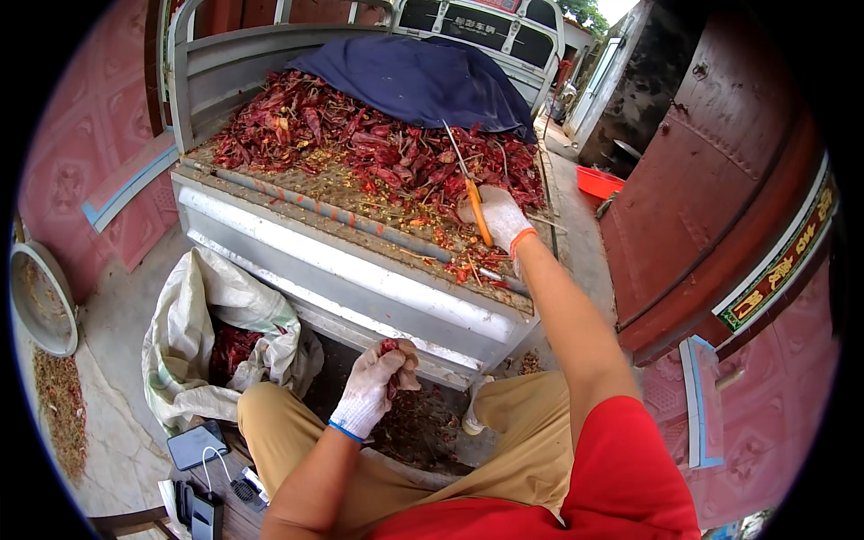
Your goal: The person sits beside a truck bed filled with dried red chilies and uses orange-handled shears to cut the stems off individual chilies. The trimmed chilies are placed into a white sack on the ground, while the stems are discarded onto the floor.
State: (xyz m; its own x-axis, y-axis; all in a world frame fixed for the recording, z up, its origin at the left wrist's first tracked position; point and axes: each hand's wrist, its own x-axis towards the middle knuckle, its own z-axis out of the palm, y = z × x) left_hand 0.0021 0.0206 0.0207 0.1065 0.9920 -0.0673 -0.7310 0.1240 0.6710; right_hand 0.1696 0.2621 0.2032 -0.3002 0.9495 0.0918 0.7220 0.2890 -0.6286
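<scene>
My left hand (368, 385), in a whitish knit work glove with a blue cuff, is closed around a dried red chili pepper (389, 345) above my lap. Parts of that pepper show at the top and bottom of the fist; how many it holds cannot be told. Over the rear edge of the truck bed, my right hand (505, 212) wears a similar glove with an orange cuff. It grips a pair of scissors (476, 210) with orange handles, the metal blades pointing away from me. Beyond them lies a heap of dried red chilies (378, 145) with stems and loose seeds.
A dark blue cloth (418, 77) covers the heap's far side on the truck bed (270, 179). An open white woven sack (179, 337) holding chilies stands at left. Phones (196, 445) and cables lie on a wooden surface by my left leg. A red basin (597, 181) sits at right.
</scene>
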